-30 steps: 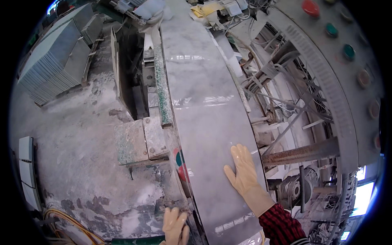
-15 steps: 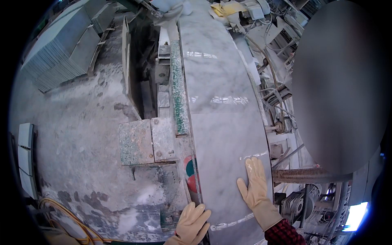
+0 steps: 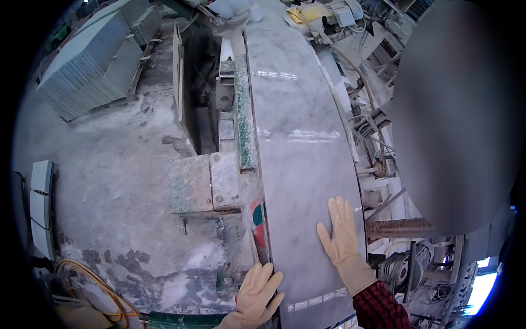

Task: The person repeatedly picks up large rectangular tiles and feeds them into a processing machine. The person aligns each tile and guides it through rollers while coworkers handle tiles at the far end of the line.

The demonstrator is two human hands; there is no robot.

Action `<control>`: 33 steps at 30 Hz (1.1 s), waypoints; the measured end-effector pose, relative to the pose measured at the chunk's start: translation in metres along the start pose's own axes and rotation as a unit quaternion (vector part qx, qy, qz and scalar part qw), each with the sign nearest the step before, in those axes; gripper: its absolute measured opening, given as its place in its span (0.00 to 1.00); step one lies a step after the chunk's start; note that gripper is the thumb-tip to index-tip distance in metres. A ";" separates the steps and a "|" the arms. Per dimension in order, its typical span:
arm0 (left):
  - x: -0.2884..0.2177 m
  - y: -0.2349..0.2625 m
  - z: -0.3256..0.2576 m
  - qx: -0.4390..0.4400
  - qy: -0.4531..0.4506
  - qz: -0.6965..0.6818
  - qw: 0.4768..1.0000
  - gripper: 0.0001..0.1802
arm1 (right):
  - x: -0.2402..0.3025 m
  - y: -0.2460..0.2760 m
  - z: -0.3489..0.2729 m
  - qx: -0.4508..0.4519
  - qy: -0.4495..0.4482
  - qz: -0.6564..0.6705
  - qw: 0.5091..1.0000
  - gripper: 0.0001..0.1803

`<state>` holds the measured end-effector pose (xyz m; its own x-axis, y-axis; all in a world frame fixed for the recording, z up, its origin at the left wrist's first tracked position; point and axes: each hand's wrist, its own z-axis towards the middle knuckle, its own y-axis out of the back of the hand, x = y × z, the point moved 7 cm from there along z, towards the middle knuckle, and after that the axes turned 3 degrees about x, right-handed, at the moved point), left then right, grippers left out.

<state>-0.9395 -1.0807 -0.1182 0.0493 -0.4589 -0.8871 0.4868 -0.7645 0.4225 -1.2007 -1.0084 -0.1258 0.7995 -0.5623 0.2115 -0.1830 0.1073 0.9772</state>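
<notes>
A long grey marble slab point(image 3: 296, 137) with a glossy wet top runs away from me on a machine bed. My right hand point(image 3: 341, 233), in a pale yellow glove with a red checked sleeve, lies flat on the slab's near right part, fingers spread. My left hand point(image 3: 257, 293), also gloved, rests against the slab's near left edge at the bottom of the view, fingers extended. Neither hand grips anything.
A dusty concrete floor point(image 3: 109, 186) lies to the left, with stacks of grey stone tiles point(image 3: 93, 60) at far left. A metal bracket plate point(image 3: 203, 181) juts from the machine. Hoses, motors and a rusty bar point(image 3: 400, 227) crowd the right. A blurred dark patch covers the upper right.
My view has shifted left, so the slab and both hands sit further right in the picture. My left hand has come higher against the slab's edge. The right hand stays flat.
</notes>
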 end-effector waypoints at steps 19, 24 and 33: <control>-0.127 -0.019 -0.213 -0.112 0.090 0.299 0.943 0.24 | -0.018 -0.019 0.011 -0.161 0.073 -0.004 0.984 0.34; -0.152 -0.057 -0.344 -0.172 0.209 0.324 0.906 0.23 | 0.070 -0.051 -0.119 -0.166 0.211 0.069 0.961 0.31; -0.194 -0.141 -0.460 -0.243 0.317 0.286 0.871 0.24 | 0.096 -0.047 -0.244 0.012 0.420 0.135 0.897 0.30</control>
<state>-0.6161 -0.6761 -0.0914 0.8015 -0.2413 -0.5471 0.5288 -0.1410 0.8370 -0.9756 -0.8677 -0.1469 0.8714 0.2989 0.3889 -0.4394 0.1234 0.8898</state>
